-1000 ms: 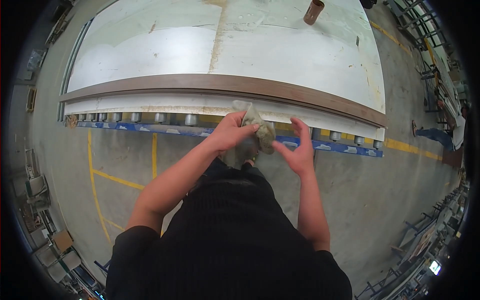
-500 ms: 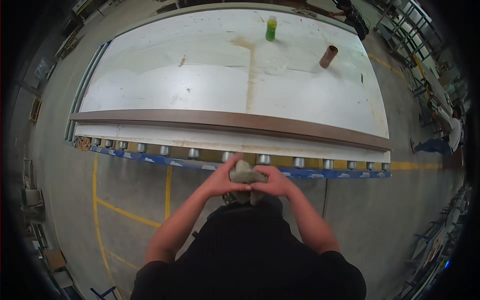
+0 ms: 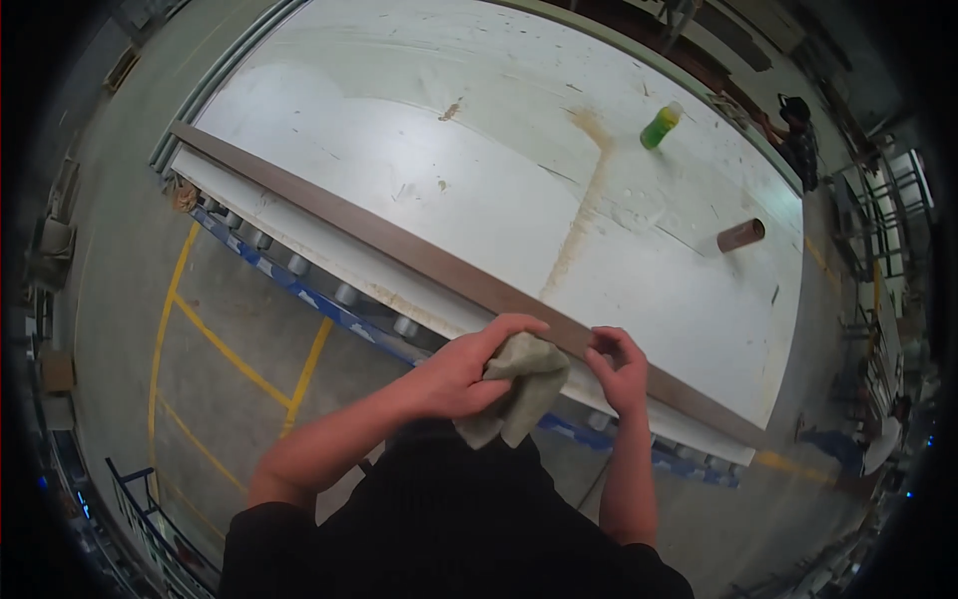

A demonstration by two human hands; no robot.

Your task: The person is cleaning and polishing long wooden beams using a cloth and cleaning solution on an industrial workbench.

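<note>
My left hand [image 3: 461, 372] is closed on a crumpled grey-beige cloth [image 3: 534, 371], which hangs down in front of my body. The right hand [image 3: 623, 371] is apart from the cloth, its fingers curled but spread from the thumb with nothing seen between them. It is over or beside a long brown board [image 3: 399, 253]; whether it touches the board I cannot tell. That board lies along the near edge of a large white panel [image 3: 369, 170], which is marked with scuffs and brown stains.
A green bottle [image 3: 660, 126] and a reddish-brown cylinder [image 3: 741, 236] stand on the panel's right half. Under the near edge run metal rollers [image 3: 346, 295] and a blue rail [image 3: 329, 311]. One person [image 3: 798, 140] is beyond the far right corner, another [image 3: 878, 444] at the right.
My hands have separated: the cloth is now in the left hand alone, and the right has moved right toward the board. The view has turned, so the panel appears tilted.
</note>
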